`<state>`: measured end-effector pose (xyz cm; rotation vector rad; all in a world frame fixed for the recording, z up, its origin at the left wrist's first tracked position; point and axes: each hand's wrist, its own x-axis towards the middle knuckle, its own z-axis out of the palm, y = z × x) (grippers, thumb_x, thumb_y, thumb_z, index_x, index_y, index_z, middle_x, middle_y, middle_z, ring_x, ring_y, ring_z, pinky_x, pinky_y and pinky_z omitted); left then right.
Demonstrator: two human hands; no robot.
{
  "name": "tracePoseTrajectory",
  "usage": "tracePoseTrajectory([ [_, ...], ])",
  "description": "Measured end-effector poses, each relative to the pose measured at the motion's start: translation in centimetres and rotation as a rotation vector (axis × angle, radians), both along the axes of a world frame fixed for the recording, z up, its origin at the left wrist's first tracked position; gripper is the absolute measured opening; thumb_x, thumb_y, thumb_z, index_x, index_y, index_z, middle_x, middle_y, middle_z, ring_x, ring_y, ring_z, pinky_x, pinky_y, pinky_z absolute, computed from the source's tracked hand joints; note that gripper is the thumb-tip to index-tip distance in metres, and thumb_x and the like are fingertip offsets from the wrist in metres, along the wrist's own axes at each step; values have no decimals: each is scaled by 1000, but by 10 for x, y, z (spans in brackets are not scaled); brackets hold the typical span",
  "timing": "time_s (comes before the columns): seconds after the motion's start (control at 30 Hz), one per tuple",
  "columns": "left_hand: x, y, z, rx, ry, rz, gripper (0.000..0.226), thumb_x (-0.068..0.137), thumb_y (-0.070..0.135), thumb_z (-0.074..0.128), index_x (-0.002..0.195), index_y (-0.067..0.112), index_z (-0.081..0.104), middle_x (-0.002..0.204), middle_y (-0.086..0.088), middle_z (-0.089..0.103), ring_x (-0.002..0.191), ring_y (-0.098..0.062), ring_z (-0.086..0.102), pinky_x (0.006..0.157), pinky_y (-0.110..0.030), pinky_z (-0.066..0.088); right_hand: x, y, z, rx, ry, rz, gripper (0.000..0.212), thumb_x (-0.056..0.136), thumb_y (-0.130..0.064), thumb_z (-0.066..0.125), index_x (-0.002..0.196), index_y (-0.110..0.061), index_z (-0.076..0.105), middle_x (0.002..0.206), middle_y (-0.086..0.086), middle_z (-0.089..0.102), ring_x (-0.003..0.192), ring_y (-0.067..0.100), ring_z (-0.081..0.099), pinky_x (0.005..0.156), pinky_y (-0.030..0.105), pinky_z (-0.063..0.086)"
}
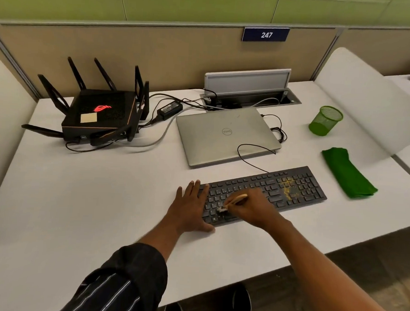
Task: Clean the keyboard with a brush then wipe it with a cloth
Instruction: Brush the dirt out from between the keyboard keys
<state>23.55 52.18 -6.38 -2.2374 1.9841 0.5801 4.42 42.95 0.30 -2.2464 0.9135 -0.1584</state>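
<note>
Both hands work at the near left end of a dark keyboard (266, 194) lying on a white tabletop (102, 197). Left hand (191, 209) lies flat with fingers spread, palm on the tabletop and fingertips resting on the keyboard's left edge. Right hand (253, 209) is closed in a pinch around a small brush (232, 202) with a pale wooden handle; its bristle end appears to touch the keys in the lower left rows, though blur makes the contact hard to confirm.

Far left on the tabletop stands a black router (99, 116) with upright antennas, a glowing red logo and a pale sticky note on top. Beside it to the right lies a black power adapter (169, 109) among tangled cables. A closed silver laptop (226, 137) sits just behind the keyboard. Yellow dust (287, 188) speckles the keys toward the keyboard's right side. Just right of the keyboard lies a folded green cloth (346, 172), not touching it. Behind the cloth stands a green mesh cup (325, 123). A blue sign (266, 35) reading 247 hangs on the partition behind.
</note>
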Motion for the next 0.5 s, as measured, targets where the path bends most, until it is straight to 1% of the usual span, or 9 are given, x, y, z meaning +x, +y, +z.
tracePoseTrajectory([
  [0.07, 3, 4, -1, -3, -3, 9, 132, 75, 79, 65, 160, 19, -16, 168, -13, -16, 155, -31, -13, 124, -53, -2, -2, -2, 0, -3, -10, -27, 13, 87, -14, 71, 98, -15, 77, 89, -4, 75, 69, -7, 64, 63, 9, 48],
  [0.1, 4, 6, -1, -3, 3, 14, 132, 75, 79, 65, 160, 19, -16, 168, -13, -16, 155, -31, -14, 124, -53, -2, -1, -2, -2, 0, 7, -17, 12, 86, -15, 72, 97, -15, 77, 90, -4, 75, 71, -5, 65, 65, 10, 49],
  [0.2, 3, 8, -1, -18, 14, 19, 132, 75, 79, 65, 160, 18, -15, 168, -14, -16, 155, -31, -14, 125, -50, -2, 2, 5, -6, 30, 67, 55, 10, 86, -18, 71, 94, -17, 77, 90, -5, 75, 78, 0, 67, 73, 20, 54],
  [0.27, 3, 9, -1, -28, 22, 22, 132, 76, 78, 66, 160, 18, -15, 168, -14, -16, 155, -32, -14, 125, -49, -2, 5, 7, -4, 54, 53, 55, 10, 86, -18, 70, 94, -16, 77, 87, -5, 75, 74, 1, 67, 70, 17, 54],
  [0.3, 4, 9, -1, -27, 24, 22, 132, 76, 78, 66, 160, 18, -16, 168, -14, -16, 155, -32, -14, 125, -48, -1, 6, 7, -3, 61, 29, 20, 10, 87, -17, 70, 93, -16, 77, 86, -5, 75, 73, 2, 67, 68, 15, 53],
  [0.4, 5, 10, -2, -24, 20, 18, 131, 76, 78, 65, 160, 17, -16, 168, -13, -16, 155, -31, -14, 125, -49, 0, 9, 8, -3, 4, -63, -120, 11, 89, -21, 70, 96, -16, 77, 86, -6, 75, 72, 3, 69, 68, 19, 57],
  [0.5, 5, 10, -3, -26, 16, 19, 131, 76, 78, 64, 160, 17, -14, 168, -14, -15, 155, -31, -14, 125, -50, 0, 8, 14, -8, -46, -38, -120, 13, 91, -25, 68, 98, -17, 76, 80, -3, 74, 67, 4, 67, 62, 22, 56],
])
